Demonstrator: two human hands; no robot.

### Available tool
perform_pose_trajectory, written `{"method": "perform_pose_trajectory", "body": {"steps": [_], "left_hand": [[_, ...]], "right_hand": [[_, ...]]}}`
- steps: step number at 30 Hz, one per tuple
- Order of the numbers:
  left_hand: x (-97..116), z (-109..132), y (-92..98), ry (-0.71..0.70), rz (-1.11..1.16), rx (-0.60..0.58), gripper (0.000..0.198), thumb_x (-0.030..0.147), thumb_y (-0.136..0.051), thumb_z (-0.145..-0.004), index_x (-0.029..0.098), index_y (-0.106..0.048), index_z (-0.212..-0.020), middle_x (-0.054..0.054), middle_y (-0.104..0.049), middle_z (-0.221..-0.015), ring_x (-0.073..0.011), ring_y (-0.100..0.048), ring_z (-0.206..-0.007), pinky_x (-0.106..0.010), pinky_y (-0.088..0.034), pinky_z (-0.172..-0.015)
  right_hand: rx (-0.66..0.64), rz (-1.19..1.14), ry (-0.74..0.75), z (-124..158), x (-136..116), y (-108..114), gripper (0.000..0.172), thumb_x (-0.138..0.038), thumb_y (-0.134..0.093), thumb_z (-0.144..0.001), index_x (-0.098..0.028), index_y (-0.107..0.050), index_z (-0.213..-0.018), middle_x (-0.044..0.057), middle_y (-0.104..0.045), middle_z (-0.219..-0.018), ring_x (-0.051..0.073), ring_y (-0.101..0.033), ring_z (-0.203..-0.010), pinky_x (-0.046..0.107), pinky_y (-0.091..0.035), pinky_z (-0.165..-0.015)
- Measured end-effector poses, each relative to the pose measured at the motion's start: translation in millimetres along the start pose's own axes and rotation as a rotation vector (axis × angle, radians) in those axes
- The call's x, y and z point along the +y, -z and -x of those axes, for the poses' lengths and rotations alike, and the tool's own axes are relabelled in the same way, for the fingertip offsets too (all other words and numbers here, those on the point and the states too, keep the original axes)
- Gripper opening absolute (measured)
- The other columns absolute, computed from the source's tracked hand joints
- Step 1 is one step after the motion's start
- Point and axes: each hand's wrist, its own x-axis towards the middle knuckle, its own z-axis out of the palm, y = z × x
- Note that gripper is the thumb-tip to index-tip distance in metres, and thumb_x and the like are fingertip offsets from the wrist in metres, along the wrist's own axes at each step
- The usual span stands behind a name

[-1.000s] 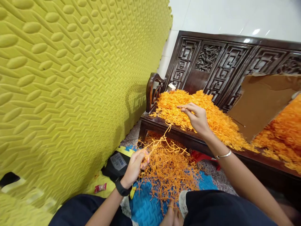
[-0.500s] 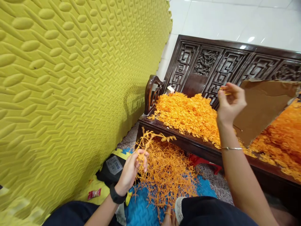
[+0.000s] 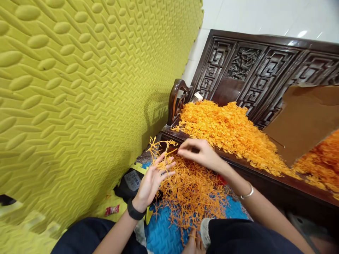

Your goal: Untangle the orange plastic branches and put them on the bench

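My left hand (image 3: 152, 181), with a black band at the wrist, holds a small bunch of orange branching stems (image 3: 156, 148); its fingers are partly spread around them. Close beside it on the right, my right hand (image 3: 198, 153) is pinched at the tip of one stem of that bunch. Below both hands lies a tangled heap of loose orange stems (image 3: 193, 194) on a blue foam mat (image 3: 161, 229). A mound of small orange plastic-looking flower pieces (image 3: 219, 121) covers the seat of a dark carved wooden bench (image 3: 249, 160).
A sheet of brown cardboard (image 3: 304, 120) leans on the bench, with more orange pieces (image 3: 323, 162) to its right. Yellow foam matting (image 3: 92, 88) rises along the left. A black bag (image 3: 127, 187) and a small red packet (image 3: 112, 210) lie near my left forearm.
My right hand has come down and left from above the bench to the stems in my left hand. My left hand's fingers have spread wider. The view has shifted slightly.
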Motion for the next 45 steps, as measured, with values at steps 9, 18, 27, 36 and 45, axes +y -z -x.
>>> {"method": "perform_pose_trajectory", "body": {"steps": [9, 18, 27, 36, 45], "left_hand": [[0, 4, -6.0, 0.042, -0.065, -0.042, 0.044, 0.029, -0.033, -0.093, 0.02, -0.042, -0.134, -0.013, -0.053, -0.129, -0.0258, -0.061, -0.096, -0.037, -0.053, -0.069], [1, 2, -4.7, 0.033, -0.054, -0.035, 0.043, 0.029, -0.028, -0.093, 0.012, -0.042, -0.129, -0.019, -0.06, -0.118, -0.0244, -0.064, -0.078, -0.032, -0.05, -0.056], [6, 0, -6.7, 0.096, 0.15, -0.019, 0.048, 0.026, -0.027, -0.093, 0.016, -0.028, -0.14, -0.018, -0.051, -0.131, -0.0303, -0.056, -0.108, -0.042, -0.051, -0.074], [-4, -2, -6.6, 0.131, 0.252, -0.079, 0.05, 0.02, -0.027, -0.093, 0.026, -0.027, -0.142, -0.007, -0.061, -0.113, -0.0194, -0.059, -0.096, -0.045, -0.049, -0.085], [-20, -2, -2.7, 0.309, 0.086, -0.076, 0.03, 0.03, -0.038, -0.088, 0.02, -0.051, -0.113, -0.006, -0.062, -0.091, -0.0137, -0.057, -0.06, -0.021, -0.043, -0.043]], "right_hand": [[0.089, 0.007, -0.064, 16, 3, -34, 0.01, -0.024, -0.056, -0.081, -0.016, -0.059, -0.078, 0.001, -0.058, -0.069, 0.011, -0.052, -0.061, 0.024, -0.041, -0.058], [0.875, 0.175, -0.072, -26, 63, 62, 0.019, -0.029, -0.059, -0.076, -0.017, -0.053, -0.09, 0.005, -0.059, -0.082, 0.017, -0.058, -0.076, 0.034, -0.048, -0.075], [0.56, -0.009, -0.181, -24, 89, 53, 0.024, -0.032, -0.061, -0.074, -0.016, -0.061, -0.093, 0.007, -0.065, -0.085, 0.019, -0.061, -0.079, 0.037, -0.049, -0.076], [-0.15, -0.048, 0.023, 8, 8, -47, 0.017, -0.028, -0.063, -0.079, -0.015, -0.068, -0.088, 0.003, -0.062, -0.076, 0.012, -0.054, -0.068, 0.026, -0.043, -0.064], [-0.283, 0.081, -0.042, 13, 17, -25, 0.006, -0.013, -0.055, -0.078, -0.013, -0.061, -0.076, 0.0, -0.053, -0.068, 0.009, -0.044, -0.058, 0.021, -0.035, -0.055]]}}
